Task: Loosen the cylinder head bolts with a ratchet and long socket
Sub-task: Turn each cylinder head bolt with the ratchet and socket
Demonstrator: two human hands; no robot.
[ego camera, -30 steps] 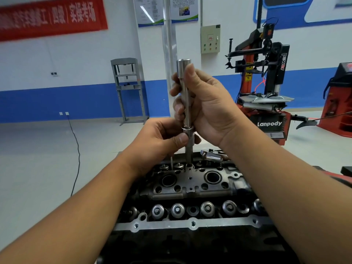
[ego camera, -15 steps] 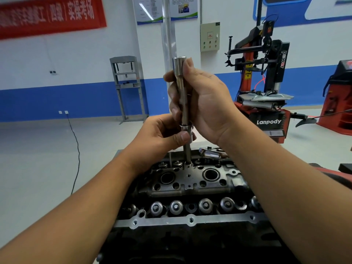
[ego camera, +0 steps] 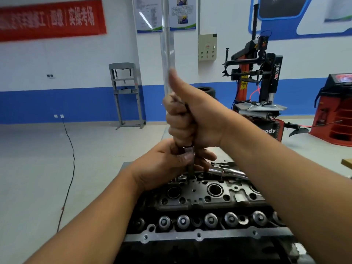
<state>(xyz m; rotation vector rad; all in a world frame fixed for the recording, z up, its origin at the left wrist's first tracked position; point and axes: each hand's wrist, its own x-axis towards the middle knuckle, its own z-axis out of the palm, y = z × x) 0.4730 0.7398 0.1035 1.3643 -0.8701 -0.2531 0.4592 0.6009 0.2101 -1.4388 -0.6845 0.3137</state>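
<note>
- The long socket (ego camera: 191,162) stands upright over the far edge of the cylinder head (ego camera: 207,199), its lower end going down into the head near the middle of that edge; whether it sits on a bolt cannot be told.
- The right hand (ego camera: 192,119) is wrapped around the upper part of the tool, fingers (ego camera: 177,130) curled tight round it and the thumb pointing straight up; the top of the tool is hidden inside the fist and blurred.
- The left hand (ego camera: 167,164) is just below, touching the right, its thumb and fingers pinching the shaft at a bright metal collar.
- A chrome ratchet handle (ego camera: 226,171) lies flat on the far right part of the head, just beside the left fingers.
- The cylinder head fills the near middle of the view, with two round wells on top, a row of valve springs (ego camera: 211,220) along its near side, and a pale gasket flange (ego camera: 200,235) at the near edge.
- Beyond it, on the grey floor, stand a grey shop press (ego camera: 126,94) by the blue-and-white wall, a black-and-red tire changer (ego camera: 261,82) to the right, and a red machine (ego camera: 337,111) at the right edge.
- A black cable (ego camera: 69,168) runs along the floor from a wall socket, and a red banner (ego camera: 51,19) hangs at upper left.
</note>
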